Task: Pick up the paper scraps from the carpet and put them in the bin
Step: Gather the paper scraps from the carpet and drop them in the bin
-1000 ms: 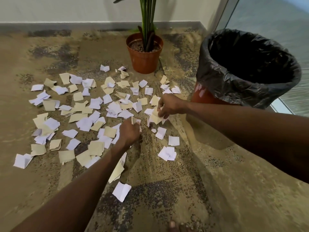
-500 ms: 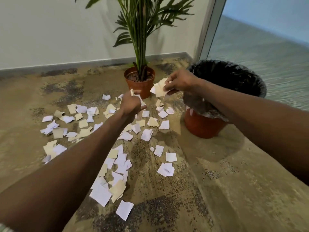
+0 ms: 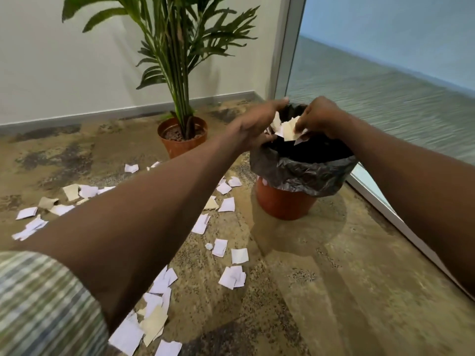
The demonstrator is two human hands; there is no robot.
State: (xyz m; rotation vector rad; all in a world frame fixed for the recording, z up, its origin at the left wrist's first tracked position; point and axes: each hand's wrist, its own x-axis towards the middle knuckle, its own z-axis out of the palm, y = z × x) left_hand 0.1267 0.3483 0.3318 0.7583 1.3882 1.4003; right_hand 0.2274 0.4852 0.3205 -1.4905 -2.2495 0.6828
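Both hands hang over the mouth of the bin [image 3: 285, 201], a terracotta-coloured pot lined with a black bag [image 3: 303, 170]. The right hand [image 3: 321, 116] has its fingers curled round a bunch of white and cream paper scraps [image 3: 288, 129], which sit between the two hands above the bag's opening. The left hand [image 3: 257, 124] is spread open with straight fingers, just beside the bunch. Many loose scraps [image 3: 226, 204] lie on the mottled carpet [image 3: 334, 278] left of the bin, near a potted palm [image 3: 182, 134].

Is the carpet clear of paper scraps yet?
No, many paper scraps still lie on the carpet left of the bin, while both hands hold more over it.
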